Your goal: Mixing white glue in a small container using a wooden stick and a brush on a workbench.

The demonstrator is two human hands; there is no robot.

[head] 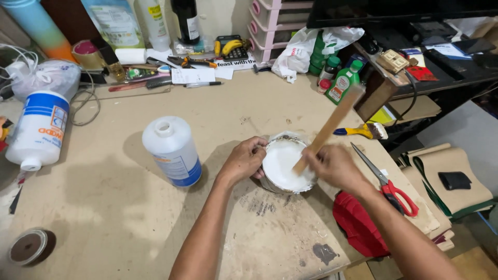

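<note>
A worn plywood worktable [119,207] fills most of the view, its surface scuffed and stained, with soft shadows under even indoor light. Beyond the hands, along the far edge, a pale wall [218,13] rises behind pink plastic drawers [275,21]. To the right of the hands stands a dark shelf unit [441,62], and grey floor [467,129] shows below it.

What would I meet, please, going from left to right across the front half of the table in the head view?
Roll of brown tape → open white bottle with blue label → left hand on the can's rim → can of white liquid → right hand holding the wooden stick → red-handled scissors.
</note>
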